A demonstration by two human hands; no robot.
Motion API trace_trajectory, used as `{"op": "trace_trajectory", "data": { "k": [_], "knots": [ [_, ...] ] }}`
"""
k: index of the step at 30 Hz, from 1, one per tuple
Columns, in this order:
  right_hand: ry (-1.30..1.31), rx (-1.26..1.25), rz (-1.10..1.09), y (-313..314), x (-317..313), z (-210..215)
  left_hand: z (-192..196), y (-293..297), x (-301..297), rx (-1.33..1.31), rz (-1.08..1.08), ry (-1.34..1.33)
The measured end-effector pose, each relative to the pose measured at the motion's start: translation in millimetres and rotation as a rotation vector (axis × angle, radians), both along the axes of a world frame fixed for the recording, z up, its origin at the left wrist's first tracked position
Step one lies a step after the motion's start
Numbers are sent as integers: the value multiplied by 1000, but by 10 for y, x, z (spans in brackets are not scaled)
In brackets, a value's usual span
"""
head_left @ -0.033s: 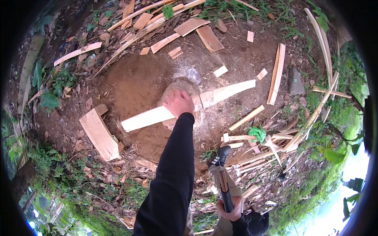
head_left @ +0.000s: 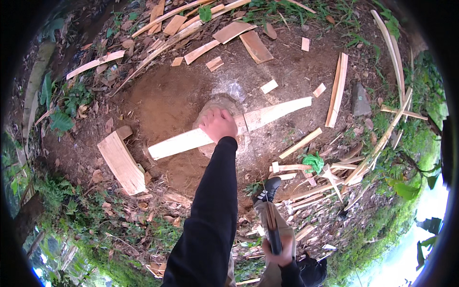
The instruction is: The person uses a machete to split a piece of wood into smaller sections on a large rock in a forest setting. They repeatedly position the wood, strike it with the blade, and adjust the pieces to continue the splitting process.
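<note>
A long pale wooden board, tapering toward its right end, lies slanted across a round stump. My left hand presses down on it with fingers curled over it, just left of the saw line. In my right hand, low in the view, is the dark handle of a handsaw. Its thin blade appears edge-on and runs up across the board, a little right of my left hand. The board's underside is hidden.
A curved plank rests on wood at the left. Offcuts and long strips lie around the dirt. A grey block stands at the right. Near more strips is a green plastic bag. My shoe is beside the blade.
My right hand and the saw handle have shifted very slightly forward, with the hand a little blurred. My left hand and the board stay together.
</note>
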State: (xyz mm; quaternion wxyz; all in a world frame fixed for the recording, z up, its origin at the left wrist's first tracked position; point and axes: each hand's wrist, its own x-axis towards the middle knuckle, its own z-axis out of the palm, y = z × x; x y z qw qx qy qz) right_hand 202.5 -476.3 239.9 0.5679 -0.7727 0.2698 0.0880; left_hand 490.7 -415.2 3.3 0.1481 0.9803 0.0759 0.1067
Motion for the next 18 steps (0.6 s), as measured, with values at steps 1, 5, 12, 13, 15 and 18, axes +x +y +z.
{"op": "trace_trajectory", "data": {
  "k": [1,5,12,13,15,18],
  "knots": [
    [-1,-59,38,-4,-51,-177,18,-52,-29,-10,-9,34],
    [194,19,83,-28,183,-595,-42,13,-90,24,-28,28],
    [126,46,-24,30,-367,-281,-72,1,-79,5,-32,-27],
    [145,25,-34,8,-357,-532,-57,-35,-55,5,-37,-49],
    [146,32,-46,-7,-172,-720,-54,-19,-80,1,-44,-33],
    [158,-4,31,-24,-193,-378,-74,75,-92,29,-41,10]
  ]
}}
